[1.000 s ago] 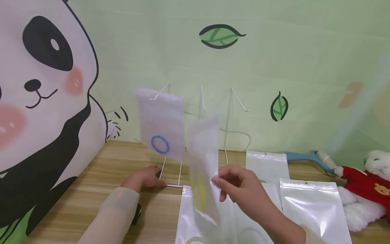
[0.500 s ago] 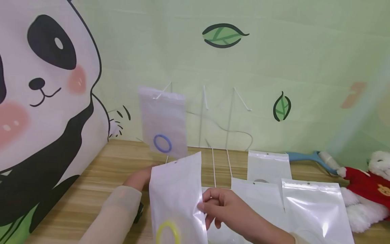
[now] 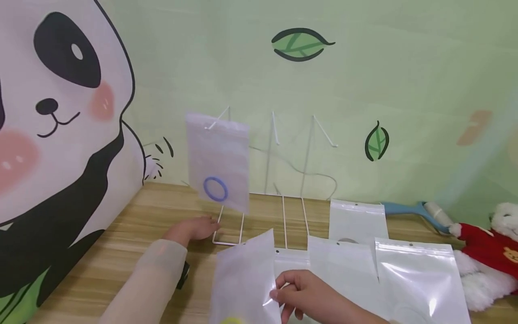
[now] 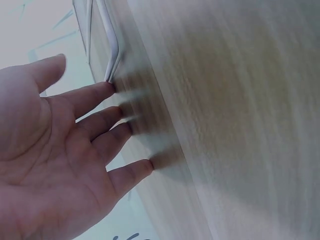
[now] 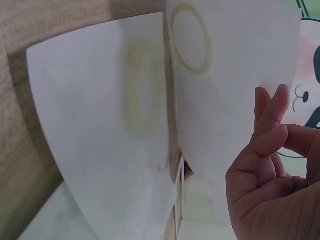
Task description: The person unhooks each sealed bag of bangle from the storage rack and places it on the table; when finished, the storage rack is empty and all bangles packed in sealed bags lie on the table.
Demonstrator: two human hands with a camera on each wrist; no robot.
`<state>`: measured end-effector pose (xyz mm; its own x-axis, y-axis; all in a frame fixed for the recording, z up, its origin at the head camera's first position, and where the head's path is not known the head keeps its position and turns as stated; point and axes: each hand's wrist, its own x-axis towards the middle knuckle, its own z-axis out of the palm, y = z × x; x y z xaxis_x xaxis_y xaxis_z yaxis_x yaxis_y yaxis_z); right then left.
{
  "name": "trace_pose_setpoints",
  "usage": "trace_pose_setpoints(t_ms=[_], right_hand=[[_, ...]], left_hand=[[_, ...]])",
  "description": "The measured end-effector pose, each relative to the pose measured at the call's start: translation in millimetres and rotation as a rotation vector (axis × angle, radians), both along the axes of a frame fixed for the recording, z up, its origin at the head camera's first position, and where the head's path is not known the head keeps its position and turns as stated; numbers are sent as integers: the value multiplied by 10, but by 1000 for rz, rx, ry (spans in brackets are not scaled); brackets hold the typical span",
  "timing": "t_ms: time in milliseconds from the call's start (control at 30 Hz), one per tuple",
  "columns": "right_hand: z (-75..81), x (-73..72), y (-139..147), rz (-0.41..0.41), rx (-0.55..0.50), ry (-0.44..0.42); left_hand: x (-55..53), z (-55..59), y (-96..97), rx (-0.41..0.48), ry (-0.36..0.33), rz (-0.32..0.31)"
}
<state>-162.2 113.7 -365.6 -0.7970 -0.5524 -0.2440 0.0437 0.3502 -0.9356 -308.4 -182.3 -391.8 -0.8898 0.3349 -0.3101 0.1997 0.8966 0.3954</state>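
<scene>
My right hand (image 3: 313, 294) pinches the side edge of a white zip bag (image 3: 244, 274) low at the front, its yellow ring (image 3: 231, 320) partly cut off by the frame. The right wrist view shows this raised bag (image 5: 235, 45) beside another bag (image 5: 95, 110) with a pale ring. Beside the left foot of a white wire rack (image 3: 226, 244), my left hand (image 3: 198, 228) rests on the table. Its fingers are spread in the left wrist view, index fingertip at the white wire (image 4: 114, 47). A bag with a blue ring (image 3: 218, 157) hangs from the rack's left hook.
Two more hooks, middle (image 3: 275, 130) and right (image 3: 325, 132), stick out with nothing on them. Several white zip bags (image 3: 417, 270) lie at right. Behind them are a blue-handled lint roller (image 3: 417, 209) and a white plush bear (image 3: 485, 256) in red.
My right hand has lowered the bag with the yellow ring from in front of the rack towards me, turning its flat side into view. The left hand stays by the rack's foot.
</scene>
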Motion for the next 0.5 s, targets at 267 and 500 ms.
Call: trace_pose_setpoints(t_ms=[267, 500], right_hand=[[-193, -42, -276, -10, -9, -85], [-316, -85, -414, 0, 27, -130]], left_hand=[[21, -14, 10, 44, -34, 66], [70, 2, 20, 63, -48, 128]])
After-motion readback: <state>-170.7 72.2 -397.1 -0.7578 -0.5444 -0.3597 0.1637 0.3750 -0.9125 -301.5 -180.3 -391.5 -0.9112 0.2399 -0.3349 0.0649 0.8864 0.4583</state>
